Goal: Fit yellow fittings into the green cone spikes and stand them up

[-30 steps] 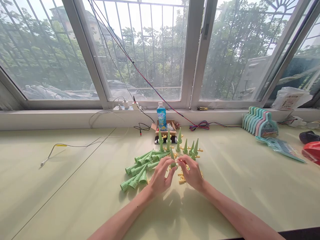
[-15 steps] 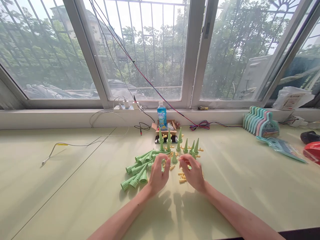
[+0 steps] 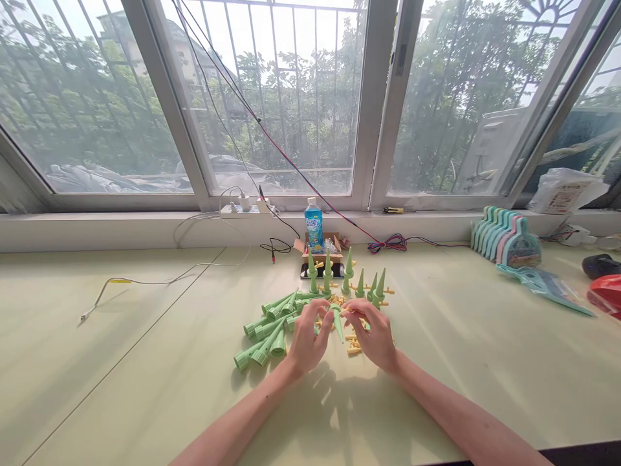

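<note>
- A smooth green plastic cone (image 3: 338,327) is held between the fingertips of the left hand (image 3: 309,336), its wide end up and its narrow point tilted down toward the counter (image 3: 160,401).
- The left grip is narrow, closed on that cone by thumb and forefinger.
- The right hand (image 3: 373,331) is brought in just beside the cone's wide end, fingertips drawn close together; whether anything is pinched in this grip cannot be told.
- To the left, ribbed-collared hollow green tubes (image 3: 277,345) are heaped on their sides, open round mouths turned nearer.
- Below the right hand, short knobbly yellow pegs (image 3: 354,351) are scattered on the pale, matt surface.
- Beyond the hands, slim pointed green spires (image 3: 328,272) are stood upright, yellow stubs jutted out sideways from several.
- Behind these, a clear bottle (image 3: 314,228) of blue liquid is seen at an open cardboard box (image 3: 322,259).
</note>
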`<state>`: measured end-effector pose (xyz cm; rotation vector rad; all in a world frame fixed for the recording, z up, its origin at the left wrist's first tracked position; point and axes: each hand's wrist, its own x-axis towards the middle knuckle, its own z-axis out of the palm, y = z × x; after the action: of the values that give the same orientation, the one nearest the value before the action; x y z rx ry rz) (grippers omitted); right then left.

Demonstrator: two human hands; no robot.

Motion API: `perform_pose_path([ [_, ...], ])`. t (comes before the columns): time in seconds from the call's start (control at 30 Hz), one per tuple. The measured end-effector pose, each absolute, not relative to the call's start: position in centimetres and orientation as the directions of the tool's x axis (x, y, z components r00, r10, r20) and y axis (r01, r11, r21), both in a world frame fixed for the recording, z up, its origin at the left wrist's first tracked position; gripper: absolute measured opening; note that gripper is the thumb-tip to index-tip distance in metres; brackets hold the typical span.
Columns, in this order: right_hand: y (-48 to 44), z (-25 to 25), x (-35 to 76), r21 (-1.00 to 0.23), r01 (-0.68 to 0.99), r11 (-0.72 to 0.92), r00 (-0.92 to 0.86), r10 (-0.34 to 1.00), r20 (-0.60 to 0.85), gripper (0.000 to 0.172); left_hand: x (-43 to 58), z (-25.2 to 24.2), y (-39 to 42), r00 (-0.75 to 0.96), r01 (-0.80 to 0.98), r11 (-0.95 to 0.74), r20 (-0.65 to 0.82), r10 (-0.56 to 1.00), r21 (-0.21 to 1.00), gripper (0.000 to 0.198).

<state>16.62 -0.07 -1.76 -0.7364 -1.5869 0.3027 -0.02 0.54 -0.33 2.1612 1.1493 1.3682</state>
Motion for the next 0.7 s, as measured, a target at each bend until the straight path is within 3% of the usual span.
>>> perform_pose_path([
  [0.7, 0.2, -2.34, 17.09, -0.609, 0.377, 0.698, -0.052, 0.672, 0.739, 0.015, -0.21, -0.08, 0.98, 0.257, 0.379, -0.721, 0.682, 0.684, 0.58, 0.022],
])
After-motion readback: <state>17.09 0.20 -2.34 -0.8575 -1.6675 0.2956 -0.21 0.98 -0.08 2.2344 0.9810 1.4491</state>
